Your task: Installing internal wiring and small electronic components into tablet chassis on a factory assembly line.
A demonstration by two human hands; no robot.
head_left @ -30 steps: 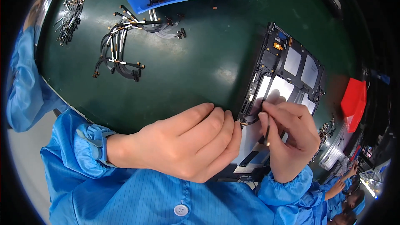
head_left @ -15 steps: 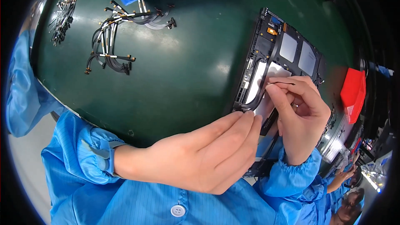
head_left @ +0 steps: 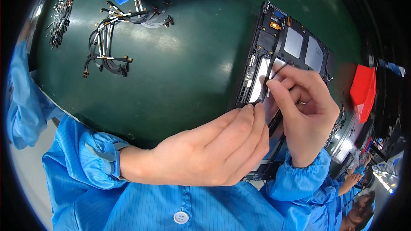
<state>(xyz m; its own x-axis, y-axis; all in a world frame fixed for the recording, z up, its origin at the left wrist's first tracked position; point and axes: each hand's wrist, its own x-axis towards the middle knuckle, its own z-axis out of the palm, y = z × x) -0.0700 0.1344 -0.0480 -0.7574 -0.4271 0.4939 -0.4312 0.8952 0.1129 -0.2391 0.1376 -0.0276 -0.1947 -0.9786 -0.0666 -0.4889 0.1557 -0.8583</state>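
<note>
The flat black gadget (head_left: 303, 48) lies at two o'clock, a bit slanted, its insides showing, with shiny grey plates (head_left: 293, 42). A thin, bendy black cable (head_left: 269, 66) runs along it near its nine o'clock edge.

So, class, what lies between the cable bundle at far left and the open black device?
In the head view: a loose spread of dark cables, then green tabletop, up to the open black device.

From my remote seat I watch through the left head fisheye, looking down from above the coat (head_left: 218, 209); left hand (head_left: 201, 149) and right hand (head_left: 309, 102) sit close, the bench (head_left: 180, 72) stretches farther off, its edges bowing outward
</note>
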